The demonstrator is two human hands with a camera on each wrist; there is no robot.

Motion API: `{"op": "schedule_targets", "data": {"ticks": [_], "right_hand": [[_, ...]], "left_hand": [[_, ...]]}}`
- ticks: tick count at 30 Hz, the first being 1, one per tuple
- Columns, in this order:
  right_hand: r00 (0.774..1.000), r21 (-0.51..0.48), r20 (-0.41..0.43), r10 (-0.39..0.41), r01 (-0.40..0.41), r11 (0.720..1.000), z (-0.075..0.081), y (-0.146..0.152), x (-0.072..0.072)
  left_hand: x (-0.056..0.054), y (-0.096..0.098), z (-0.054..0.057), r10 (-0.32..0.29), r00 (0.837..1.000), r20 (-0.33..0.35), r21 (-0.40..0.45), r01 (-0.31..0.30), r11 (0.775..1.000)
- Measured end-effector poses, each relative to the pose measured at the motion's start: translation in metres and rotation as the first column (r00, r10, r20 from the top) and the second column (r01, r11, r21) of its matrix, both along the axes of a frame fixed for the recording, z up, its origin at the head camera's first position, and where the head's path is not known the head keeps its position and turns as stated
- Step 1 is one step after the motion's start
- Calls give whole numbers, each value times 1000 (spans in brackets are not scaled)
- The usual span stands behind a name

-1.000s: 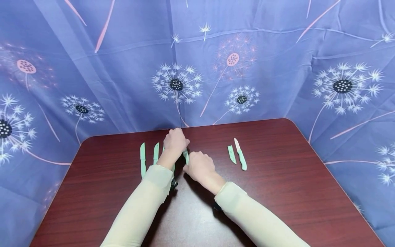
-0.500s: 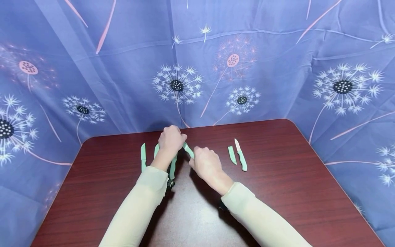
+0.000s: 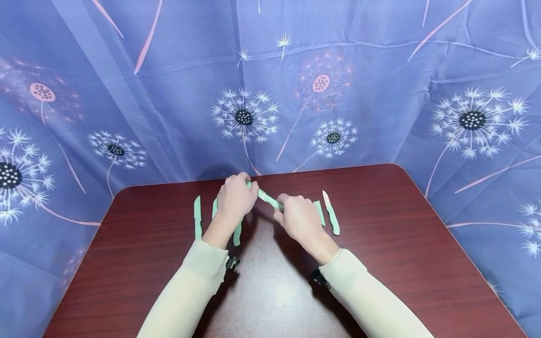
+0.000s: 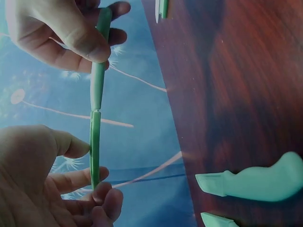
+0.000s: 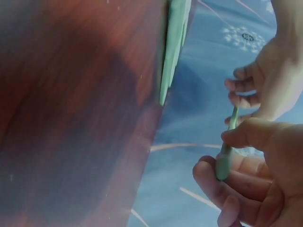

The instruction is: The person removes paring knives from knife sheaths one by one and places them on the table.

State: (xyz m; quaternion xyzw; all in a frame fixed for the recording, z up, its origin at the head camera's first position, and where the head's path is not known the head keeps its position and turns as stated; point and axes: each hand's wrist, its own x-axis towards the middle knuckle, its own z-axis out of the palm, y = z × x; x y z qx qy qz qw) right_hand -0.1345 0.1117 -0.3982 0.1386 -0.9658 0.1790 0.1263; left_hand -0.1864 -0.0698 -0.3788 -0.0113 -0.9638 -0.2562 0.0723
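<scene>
A mint-green knife (image 3: 270, 201) spans the space between both hands near the table's back edge, tilted down to the right. My left hand (image 3: 237, 198) pinches its green sheath (image 4: 95, 146) between thumb and fingers. My right hand (image 3: 301, 218) grips the handle (image 4: 98, 85), thumb along one side, as the left wrist view shows. Handle and sheath meet end to end with only a thin seam between them, and the blade is hidden. In the right wrist view the handle's butt (image 5: 222, 169) sticks out between the right thumb and fingers.
Left on the dark red table (image 3: 139, 263) lie sheathed green knives: one outermost (image 3: 197, 217), another (image 3: 237, 234) partly under the left arm. To the right lie a bare-bladed small knife (image 3: 333, 218) and a loose sheath (image 3: 320, 212), partly behind the right hand. A blue dandelion curtain (image 3: 177, 103) stands behind.
My right hand has moved right, and the knife has swung from steep to more sideways. My left hand has shifted slightly left, uncovering more of a knife handle on the table.
</scene>
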Motion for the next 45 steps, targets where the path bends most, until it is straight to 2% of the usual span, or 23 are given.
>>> {"op": "schedule_targets", "data": {"ticks": [5,10,15,20,24,27,29,35,40,45], "right_hand": [[999,2,-48,-3,3,1000,3,11,-1],[991,16,-127,31,-29,999,5,20,0],[987,20,-148,56,-54,998,8,27,1],[991,23,-119,66,-63,998,9,32,4],[985,47,-139,103,-98,994,8,35,6],[978,65,-162,134,-125,990,6,38,8],[974,75,-176,146,-135,988,4,41,9],[967,84,-190,172,-158,984,1,47,12],[958,99,-205,200,-183,978,0,49,16],[940,100,-238,244,-227,969,-2,50,18]], "left_hand": [[12,-1,2,-26,999,-46,-14,25,1000],[23,-5,0,-47,995,-91,-58,41,997],[33,-10,-5,-107,981,-164,-104,91,990],[41,-13,-12,-226,952,-207,-155,196,968],[47,-14,-18,-331,910,-250,-183,291,939],[51,-13,-23,-383,882,-274,-200,337,920],[55,-12,-25,-405,870,-283,-216,354,910],[64,-9,-29,-426,847,-318,-273,349,897],[70,-9,-34,-436,839,-326,-294,349,890],[76,-10,-39,-447,825,-346,-304,352,885]]}}
